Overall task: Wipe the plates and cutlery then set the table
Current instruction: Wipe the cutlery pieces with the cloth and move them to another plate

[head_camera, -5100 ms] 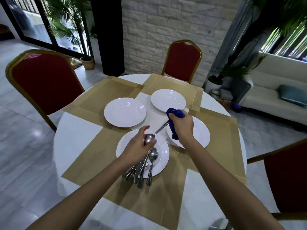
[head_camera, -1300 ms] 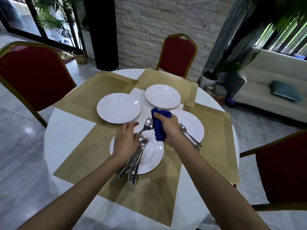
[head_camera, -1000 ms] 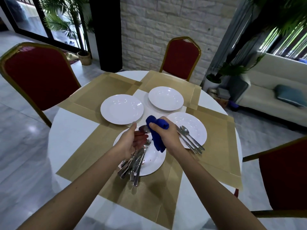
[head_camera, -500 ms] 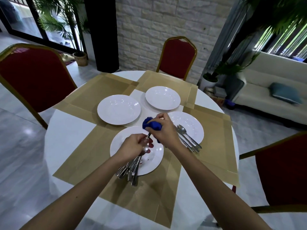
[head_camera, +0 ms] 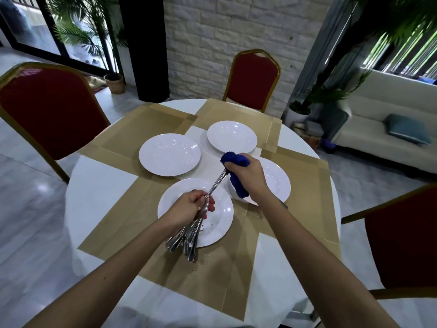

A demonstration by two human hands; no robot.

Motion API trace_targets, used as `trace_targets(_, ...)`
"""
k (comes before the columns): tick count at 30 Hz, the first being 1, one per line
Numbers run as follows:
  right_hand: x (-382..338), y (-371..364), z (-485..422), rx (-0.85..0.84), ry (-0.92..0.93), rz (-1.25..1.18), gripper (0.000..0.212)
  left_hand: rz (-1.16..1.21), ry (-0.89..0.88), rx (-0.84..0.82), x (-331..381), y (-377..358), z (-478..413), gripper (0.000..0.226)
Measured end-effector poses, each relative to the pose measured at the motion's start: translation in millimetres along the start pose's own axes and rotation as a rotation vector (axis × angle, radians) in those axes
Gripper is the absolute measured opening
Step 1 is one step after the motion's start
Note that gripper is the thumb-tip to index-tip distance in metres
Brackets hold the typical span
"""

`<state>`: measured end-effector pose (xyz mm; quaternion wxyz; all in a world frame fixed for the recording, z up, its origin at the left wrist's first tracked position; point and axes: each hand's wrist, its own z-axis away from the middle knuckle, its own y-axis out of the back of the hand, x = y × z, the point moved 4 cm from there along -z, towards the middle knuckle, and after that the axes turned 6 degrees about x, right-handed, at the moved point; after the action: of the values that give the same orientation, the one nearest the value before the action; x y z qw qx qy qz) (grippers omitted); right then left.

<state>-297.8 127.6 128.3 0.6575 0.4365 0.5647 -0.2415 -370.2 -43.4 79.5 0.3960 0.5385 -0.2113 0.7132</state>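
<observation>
Round white table. Laid with four tan placemats set in a cross, inner corners meeting around a bare white centre. Set with four white plates near that centre, each resting on a mat, some edges reaching over bare tabletop.

The round white counter is plain. The rectangular woven placemats on it are tan, with a fine ribbed weave and a darker band along the edges. The round ceramic plates are glossy white; only the nearest plate has small red-brown specks. The crumpled cloth is deep blue. The metal cutlery bundle is shiny silver. The padded chairs are dark red with gold frames. The brick wall is off-white.
</observation>
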Motion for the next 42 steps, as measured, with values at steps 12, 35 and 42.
trace_targets(12, -4.0, -6.0, 17.9, 0.042, 0.029, 0.044, 0.025, -0.344, -0.272, 0.191, 21.9, -10.8, 5.3, 0.021)
trace_targets(35, 63.6, 72.5, 24.9, 0.160, -0.707, -0.302, 0.021, -1.130, -0.693, 0.217, -5.1, -17.7, -25.9, 0.061)
trace_targets(42, 97.0, 93.7, 18.5, 0.653, -0.661, -0.363, 0.028, -1.142, -0.208, 0.367, -39.8, 25.7, -28.1, 0.044)
